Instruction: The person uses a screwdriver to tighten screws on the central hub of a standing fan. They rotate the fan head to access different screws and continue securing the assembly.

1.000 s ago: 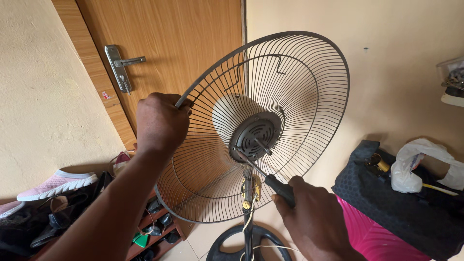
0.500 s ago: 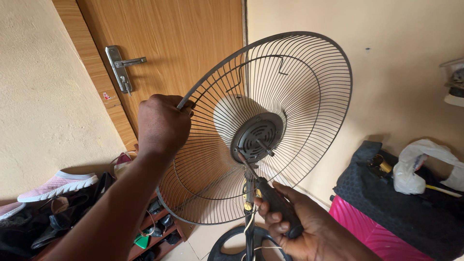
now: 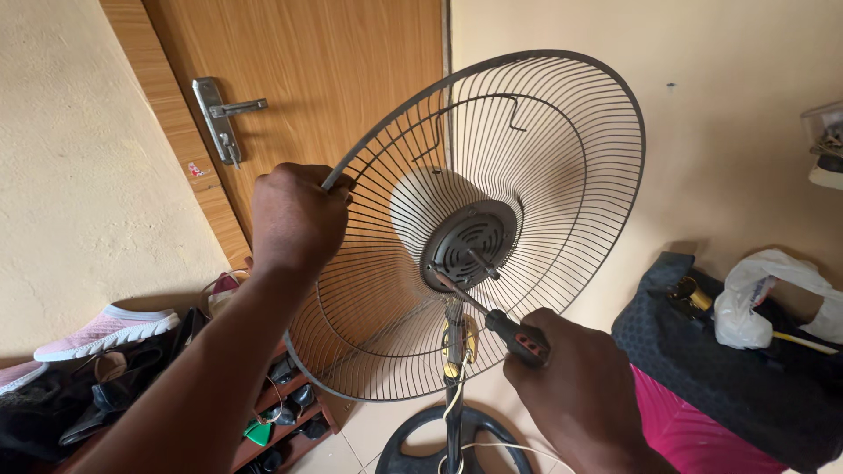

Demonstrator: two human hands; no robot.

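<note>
While the left hand (image 3: 294, 219) clenches the rim of the fan guard (image 3: 536, 140) at about ten o'clock, the right hand (image 3: 580, 386) grips a screwdriver (image 3: 500, 320) by its black-and-red handle. Its tip touches the round grey hub (image 3: 470, 246) at roughly eight o'clock. The guard stands tilted on its pole above a black base (image 3: 413, 443). A wooden door (image 3: 325, 79) lies at eleven o'clock, shoes (image 3: 105, 329) at eight, a dark bag (image 3: 738, 386) at four.
</note>
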